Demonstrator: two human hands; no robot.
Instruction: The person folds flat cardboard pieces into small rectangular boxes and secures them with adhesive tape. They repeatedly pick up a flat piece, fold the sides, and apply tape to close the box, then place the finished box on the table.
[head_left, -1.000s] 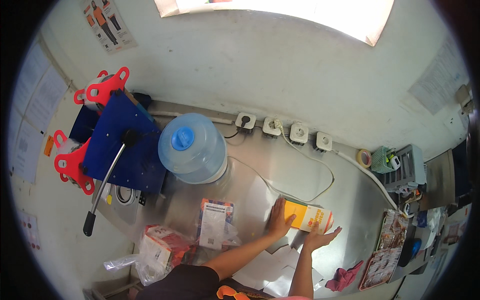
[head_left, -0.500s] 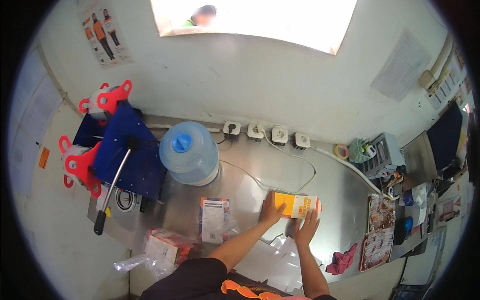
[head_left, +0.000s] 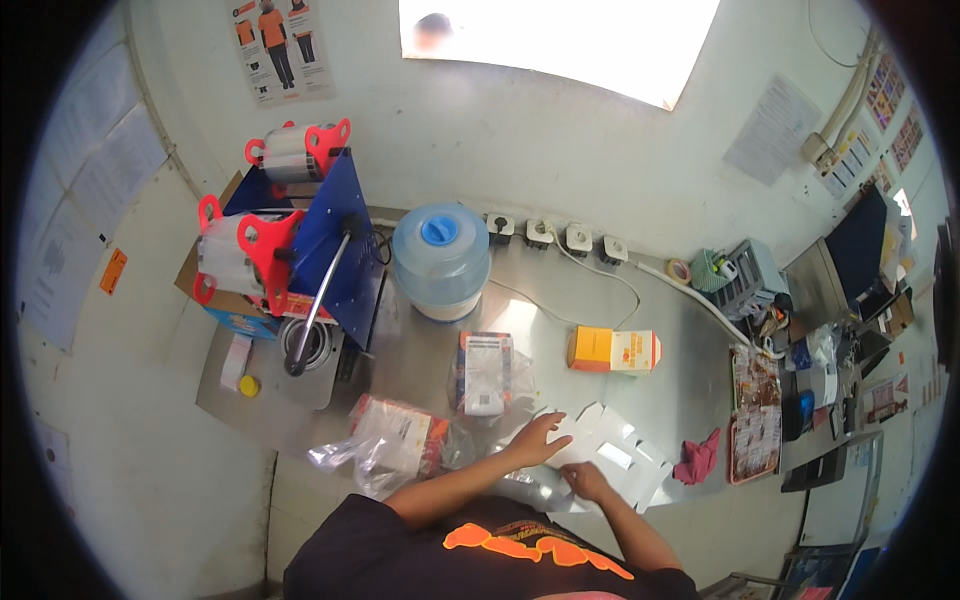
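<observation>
My left hand (head_left: 539, 442) is open, its fingers spread over the left edge of several flat white cartons (head_left: 617, 456) with cut flaps and a slot. My right hand (head_left: 588, 482) lies lower, its fingers curled and closed at the near left part of these flat cartons, apparently gripping one; the fingertips are partly hidden. Beyond them an orange, yellow and white box (head_left: 613, 350) lies folded up on the metal table, touched by neither hand. To the left sits a plastic-wrapped pack with a white label (head_left: 486, 373). Nearer me is a clear plastic bag with a red and white pack (head_left: 403, 437).
A blue sealing machine (head_left: 335, 255) with red film holders and a lever stands at left, beside a water jug (head_left: 441, 262). Sockets (head_left: 578, 238) and a white cable line the wall. At right lie a red cloth (head_left: 697, 457) and a tray of packets (head_left: 755, 415).
Both hands have let go of the orange and yellow box and moved back toward me to the flat white cartons. The view has shifted, so things appear moved.
</observation>
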